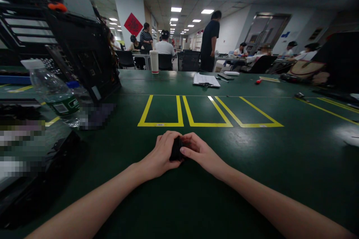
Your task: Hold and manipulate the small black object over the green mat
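Between my two hands is a small black object (176, 149), mostly covered by fingers, so its kind does not show. My left hand (161, 155) is wrapped round its left side, thumb below and fingers over the top. From the right, my right hand (203, 153) has its thumb and curled fingers at the object's right side. Both hands are low over the green table (218, 194), just in front of three yellow tape outlines (159, 124).
At left stand a clear water bottle (60, 97) and a black computer case (81, 48). Toward the back are a clipboard (206, 79), a white cup (154, 61) and a red-ended tool (258, 81). A person in black (210, 37) stands beyond the table.
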A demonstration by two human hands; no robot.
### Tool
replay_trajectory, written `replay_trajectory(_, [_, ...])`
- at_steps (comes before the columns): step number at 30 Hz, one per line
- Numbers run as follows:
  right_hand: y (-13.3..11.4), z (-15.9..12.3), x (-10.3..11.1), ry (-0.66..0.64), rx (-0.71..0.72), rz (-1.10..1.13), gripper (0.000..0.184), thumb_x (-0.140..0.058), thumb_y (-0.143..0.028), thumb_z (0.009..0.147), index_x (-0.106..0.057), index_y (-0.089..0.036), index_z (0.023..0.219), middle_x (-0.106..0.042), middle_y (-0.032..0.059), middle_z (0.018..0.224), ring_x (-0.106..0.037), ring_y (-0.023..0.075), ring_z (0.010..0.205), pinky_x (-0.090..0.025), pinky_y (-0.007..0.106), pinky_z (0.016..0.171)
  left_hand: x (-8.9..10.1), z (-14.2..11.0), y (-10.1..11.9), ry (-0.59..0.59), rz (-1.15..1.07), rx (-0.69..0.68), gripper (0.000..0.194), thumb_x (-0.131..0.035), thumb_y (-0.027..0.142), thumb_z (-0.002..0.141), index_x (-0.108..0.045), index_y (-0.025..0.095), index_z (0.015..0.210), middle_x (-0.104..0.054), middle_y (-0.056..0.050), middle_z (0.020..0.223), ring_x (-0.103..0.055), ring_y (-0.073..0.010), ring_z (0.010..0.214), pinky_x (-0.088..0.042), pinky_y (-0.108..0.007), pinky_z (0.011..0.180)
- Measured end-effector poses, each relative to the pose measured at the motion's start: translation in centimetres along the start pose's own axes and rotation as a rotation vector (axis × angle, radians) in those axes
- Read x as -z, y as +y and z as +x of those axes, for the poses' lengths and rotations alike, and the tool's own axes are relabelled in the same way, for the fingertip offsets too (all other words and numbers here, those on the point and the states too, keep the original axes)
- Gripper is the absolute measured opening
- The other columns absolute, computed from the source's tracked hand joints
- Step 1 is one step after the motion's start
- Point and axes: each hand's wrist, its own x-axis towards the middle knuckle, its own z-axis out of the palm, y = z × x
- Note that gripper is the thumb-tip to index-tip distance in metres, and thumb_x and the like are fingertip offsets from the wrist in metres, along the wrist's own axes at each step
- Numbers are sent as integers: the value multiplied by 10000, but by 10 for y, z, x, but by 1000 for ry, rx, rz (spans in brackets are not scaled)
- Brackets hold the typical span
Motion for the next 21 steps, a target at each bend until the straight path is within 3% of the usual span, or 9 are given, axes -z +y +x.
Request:
replay_trajectory(6, [1, -1, 3, -75, 44, 53, 248, -586, -217, 723, -431, -201, 916, -495, 4, 982, -506, 158, 962, -424, 356, 860, 0, -1, -2, 5, 8, -1, 506, -591, 171, 698, -325, 256, 1119, -401, -58, 1127, -431, -244, 1001, -387, -409, 804])
replay_trajectory(11, [-1, -1, 2, -41, 18, 36, 180, -539, -275, 760, -444, -205, 896, -497, 3, 952, -518, 160, 935, -443, 355, 823, 0, -1, -2, 5, 14, -3, 498, -595, 183, 700, -326, 248, 1114, -399, -60, 1127, -430, -237, 1001, -384, -404, 814])
replay_trajectory(16, [2, 1, 1, -6, 23, 19, 231, -551, -270, 748, -445, -204, 942, -493, 17, 986, -511, 161, 941, -433, 354, 826, 1, 0, 1, 11, 9, -4, 506, -592, 180, 701, -324, 249, 1124, -412, -56, 1106, -432, -237, 1001, -383, -411, 813])
replay_trajectory(21, [2, 1, 2, -49, 28, 46, 231, -565, -229, 734, -440, -205, 927, -491, 9, 980, -513, 157, 944, -437, 347, 822, 2, -1, 1, -7, 7, -18, 516, -582, 165, 705, -313, 253, 1136, -401, -62, 1127, -420, -245, 1010, -370, -426, 823])
